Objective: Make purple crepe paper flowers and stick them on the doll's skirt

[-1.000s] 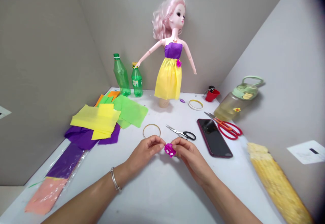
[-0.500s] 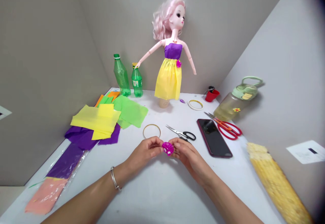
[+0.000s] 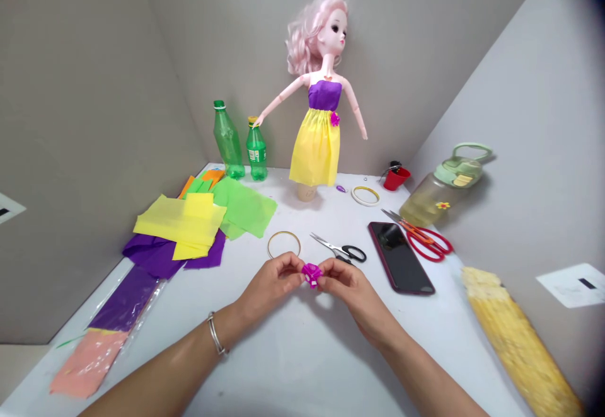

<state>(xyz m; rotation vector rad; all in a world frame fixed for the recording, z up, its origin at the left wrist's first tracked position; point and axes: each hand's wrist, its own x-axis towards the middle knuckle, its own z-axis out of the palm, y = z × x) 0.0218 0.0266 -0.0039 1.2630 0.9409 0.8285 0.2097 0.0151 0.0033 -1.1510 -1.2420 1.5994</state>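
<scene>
Clock positions are read from your hands, with 12 o'clock toward the far corner of the white tabletop (image 3: 283,366). At 8 o'clock lie purple and peach paper strips (image 3: 108,335) in a clear plastic sleeve. At 10 o'clock, overlapping sheets of yellow crepe paper (image 3: 179,218) rest on purple crepe paper (image 3: 151,259), beside green crepe paper (image 3: 243,206). At 11 o'clock stand a tall green plastic bottle (image 3: 229,140) and a shorter green soda bottle (image 3: 256,151), with a thin gold ring (image 3: 283,244) nearer you.

Center: your left hand (image 3: 269,285), wearing a silver bangle (image 3: 216,334), and your right hand (image 3: 352,294) meet with their fingertips together, clamped on a magenta crepe-paper rosette (image 3: 311,274) held above the table.

At 12 o'clock stands a pink-haired doll (image 3: 316,133) in a purple and yellow paper dress. At 1 o'clock lie black-handled scissors (image 3: 340,248) and a white-and-gold tape roll (image 3: 365,195). At 2 o'clock are a black smartphone (image 3: 399,256), red-handled scissors (image 3: 423,237), a red cup (image 3: 396,179) and a green-lidded plastic water jug (image 3: 444,187). At 4 o'clock lies a long yellow textured roll (image 3: 517,341).
</scene>
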